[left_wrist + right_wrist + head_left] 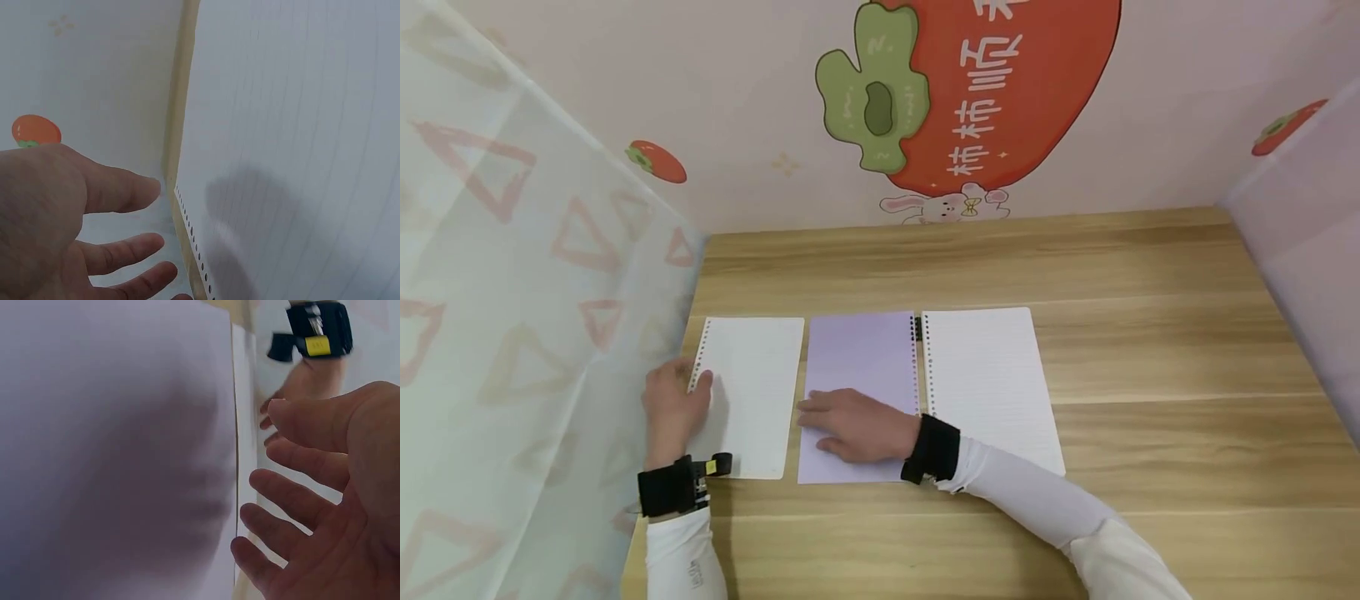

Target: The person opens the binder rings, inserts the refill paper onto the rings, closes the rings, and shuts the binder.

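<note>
Three sheets or pads with punched holes lie side by side. On the left is a white lined one (752,392), holes along its left edge. My left hand (673,404) is at that edge, and in the left wrist view its fingers (128,253) are spread and hold nothing. A purple sheet (861,354) lies in the middle, holes on its right. Over its lower part is my right hand (865,427), fingertips near the left edge; whether they touch cannot be told. Farther right lies another white lined sheet (988,375), holes on its left, partly under my right forearm.
A small dark piece (917,327) shows between the purple sheet and the right white sheet. All lie on a wood-grain table (1150,375). A patterned wall (550,333) rises close beside my left hand. A printed wall (760,125) stands behind the table.
</note>
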